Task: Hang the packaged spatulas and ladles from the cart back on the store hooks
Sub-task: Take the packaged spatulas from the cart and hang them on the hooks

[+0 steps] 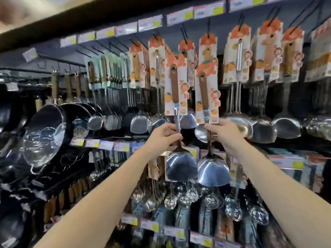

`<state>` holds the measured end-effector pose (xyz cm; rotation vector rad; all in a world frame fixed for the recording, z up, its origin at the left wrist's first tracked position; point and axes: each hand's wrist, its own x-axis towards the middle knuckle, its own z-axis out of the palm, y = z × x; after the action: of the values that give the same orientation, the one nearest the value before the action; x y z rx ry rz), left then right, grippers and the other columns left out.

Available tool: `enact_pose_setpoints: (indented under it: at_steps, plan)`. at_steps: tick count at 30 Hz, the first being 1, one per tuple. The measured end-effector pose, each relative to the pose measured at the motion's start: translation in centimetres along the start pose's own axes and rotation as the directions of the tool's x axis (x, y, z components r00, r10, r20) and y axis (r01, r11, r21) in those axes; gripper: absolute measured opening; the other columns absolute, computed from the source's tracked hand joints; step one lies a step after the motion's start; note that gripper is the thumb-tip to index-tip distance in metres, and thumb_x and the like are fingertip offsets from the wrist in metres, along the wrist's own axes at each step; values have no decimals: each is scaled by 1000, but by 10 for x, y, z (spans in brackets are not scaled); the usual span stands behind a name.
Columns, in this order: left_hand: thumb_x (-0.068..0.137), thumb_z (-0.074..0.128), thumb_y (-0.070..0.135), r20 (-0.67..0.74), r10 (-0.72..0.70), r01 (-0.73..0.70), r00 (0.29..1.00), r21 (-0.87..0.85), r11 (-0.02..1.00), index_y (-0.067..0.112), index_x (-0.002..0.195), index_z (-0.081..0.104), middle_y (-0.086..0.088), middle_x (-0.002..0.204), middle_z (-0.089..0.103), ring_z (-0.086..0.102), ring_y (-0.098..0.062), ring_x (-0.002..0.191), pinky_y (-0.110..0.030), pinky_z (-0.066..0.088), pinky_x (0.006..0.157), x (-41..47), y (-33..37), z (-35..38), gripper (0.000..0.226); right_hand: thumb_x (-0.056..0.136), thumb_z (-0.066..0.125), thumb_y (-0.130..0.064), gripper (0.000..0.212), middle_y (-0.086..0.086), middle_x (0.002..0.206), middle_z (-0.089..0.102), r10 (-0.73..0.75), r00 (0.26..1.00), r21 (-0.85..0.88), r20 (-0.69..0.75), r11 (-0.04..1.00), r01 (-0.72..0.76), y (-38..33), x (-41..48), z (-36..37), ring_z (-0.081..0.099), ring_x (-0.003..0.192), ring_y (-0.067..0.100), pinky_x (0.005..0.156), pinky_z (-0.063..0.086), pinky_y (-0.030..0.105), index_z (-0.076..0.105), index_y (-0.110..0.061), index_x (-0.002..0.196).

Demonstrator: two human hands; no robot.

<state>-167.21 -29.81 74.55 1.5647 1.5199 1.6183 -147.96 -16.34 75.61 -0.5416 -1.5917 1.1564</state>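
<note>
Each hand is closed around a packaged spatula's metal shaft, left hand (165, 134) and right hand (221, 131), both spatulas upright, card tops just below the hooks (207, 28) under the top shelf edge (125, 13), equally near.

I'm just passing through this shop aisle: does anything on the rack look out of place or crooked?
Nothing looks damaged or spilled. The only items off the hooks are two packaged spatulas: the left hand holds one spatula, the right hand the other spatula, each raised by its metal stem toward the hooks, slightly tilted.
</note>
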Motion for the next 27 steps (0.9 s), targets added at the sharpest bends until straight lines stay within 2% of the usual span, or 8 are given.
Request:
enact_pose_setpoints:
  at_steps: [2, 5, 9, 12, 18, 23, 25, 27]
  plan:
    - [96, 70, 16, 10, 1, 0, 1000, -49, 999, 28, 105, 60, -8, 109, 76, 71, -32, 110, -49, 57, 93, 8, -7, -12, 17, 91, 69, -4, 10, 3, 78, 71, -8, 1000, 9, 1, 1000, 8, -2, 4, 14, 60, 64, 15, 55, 52, 25, 73, -10, 97]
    - [95, 72, 18, 26, 13, -11, 1000, -65, 998, 29, 108, 59, -7, 109, 77, 72, -32, 108, -45, 60, 91, 21, -14, -29, 21, 92, 68, -5, 11, 6, 84, 70, -19, 1000, -19, -19, 1000, 18, -4, 13, 32, 61, 70, 16, 62, 55, 26, 73, -6, 101]
    - [96, 70, 20, 68, 39, -34, 997, -70, 997, 25, 122, 56, -2, 107, 77, 76, -23, 101, -38, 61, 85, 35, -18, -44, 30, 92, 68, -5, 10, 3, 84, 74, -36, 999, -34, -41, 999, 34, -8, 29, 51, 66, 67, 11, 62, 55, 22, 73, -12, 95]
    - [97, 69, 16, 91, 58, -50, 994, -87, 995, 24, 115, 58, -2, 103, 78, 77, -22, 96, -41, 61, 88, 46, -18, -52, 23, 92, 67, -1, 13, -2, 77, 76, -48, 998, -9, -51, 999, 48, -12, 42, 61, 70, 66, 8, 58, 54, 20, 73, -13, 91]
    - [96, 70, 17, 94, 112, -106, 989, -72, 992, 25, 112, 59, -6, 105, 75, 75, -14, 87, -37, 62, 87, 69, -17, -65, 21, 90, 72, -6, 9, 20, 96, 75, -70, 993, -11, -91, 998, 69, -22, 74, 71, 66, 80, 27, 78, 55, 45, 75, -8, 97]
    - [95, 72, 19, 90, 143, -138, 986, -55, 989, 25, 108, 62, -13, 102, 75, 72, -19, 88, -45, 63, 87, 90, -16, -75, 18, 91, 70, -7, 9, 8, 93, 76, -129, 988, -40, -88, 991, 126, -40, 98, 77, 67, 81, 18, 83, 57, 39, 75, -11, 98]
    - [95, 72, 17, 83, 152, -147, 985, -69, 987, 23, 111, 61, -16, 101, 75, 71, -21, 84, -46, 62, 87, 97, -15, -77, 20, 92, 70, -8, 10, 6, 90, 75, -144, 986, -31, -79, 989, 142, -49, 109, 79, 67, 77, 16, 81, 57, 38, 75, -9, 101]
    - [94, 74, 18, 78, 158, -151, 984, -89, 985, 22, 111, 61, -16, 101, 75, 69, -24, 81, -45, 61, 79, 103, -15, -79, 22, 93, 69, -7, 10, 5, 89, 75, -155, 986, -11, -66, 988, 155, -57, 118, 82, 67, 76, 15, 73, 57, 33, 74, -8, 101]
